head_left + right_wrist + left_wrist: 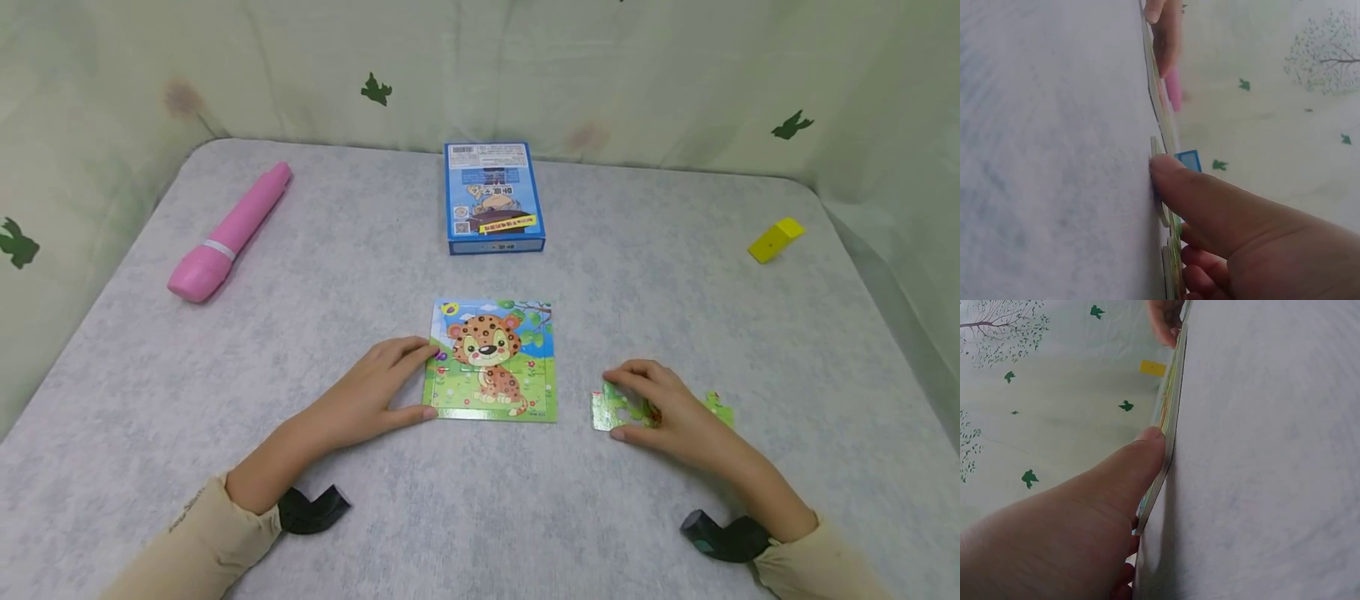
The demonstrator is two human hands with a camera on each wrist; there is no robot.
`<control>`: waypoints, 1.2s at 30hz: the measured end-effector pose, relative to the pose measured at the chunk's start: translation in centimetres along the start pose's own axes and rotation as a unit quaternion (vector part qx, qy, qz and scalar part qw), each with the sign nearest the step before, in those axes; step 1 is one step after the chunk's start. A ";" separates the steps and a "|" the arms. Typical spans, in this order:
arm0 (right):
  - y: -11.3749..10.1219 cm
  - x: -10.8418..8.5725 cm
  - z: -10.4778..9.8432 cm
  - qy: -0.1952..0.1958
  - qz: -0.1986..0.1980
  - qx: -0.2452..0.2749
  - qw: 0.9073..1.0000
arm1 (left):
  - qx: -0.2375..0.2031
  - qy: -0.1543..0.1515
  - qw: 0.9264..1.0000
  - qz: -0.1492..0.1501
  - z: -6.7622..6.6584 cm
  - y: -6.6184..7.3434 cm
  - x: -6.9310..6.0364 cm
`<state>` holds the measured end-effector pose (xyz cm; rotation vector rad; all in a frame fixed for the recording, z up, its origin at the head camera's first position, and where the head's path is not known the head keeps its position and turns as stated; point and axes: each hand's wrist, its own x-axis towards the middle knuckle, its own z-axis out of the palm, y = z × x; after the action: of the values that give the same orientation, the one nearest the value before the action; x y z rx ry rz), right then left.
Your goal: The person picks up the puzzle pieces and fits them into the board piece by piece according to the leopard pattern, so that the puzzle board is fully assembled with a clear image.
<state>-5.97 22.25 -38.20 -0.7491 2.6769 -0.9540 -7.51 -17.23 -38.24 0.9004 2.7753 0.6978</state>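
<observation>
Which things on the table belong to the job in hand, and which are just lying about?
In the job:
- leopard puzzle, touched by the left hand
- loose puzzle pieces, one pinched by the right hand

Apparently just lying about:
- pink microphone-shaped object
- blue box
- yellow block
</observation>
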 end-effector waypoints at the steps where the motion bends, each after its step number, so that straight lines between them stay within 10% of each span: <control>1: 0.0 0.0 0.0 0.002 -0.001 -0.001 1.000 | 0.000 -0.001 1.000 -0.001 0.0 0.0 0.0; 23: -3.0 0.7 -0.1 0.113 -0.103 -0.045 0.987 | -0.018 -0.011 1.000 0.011 -0.4 -0.2 -0.1; 36: -9.1 6.0 2.7 0.102 -0.166 0.027 0.981 | -0.022 -0.010 1.000 0.020 -0.3 -0.5 -0.2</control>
<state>-6.57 11.68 -34.61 -1.1700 2.7341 -1.2379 -7.71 -17.83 -38.18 0.9506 2.7201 0.7493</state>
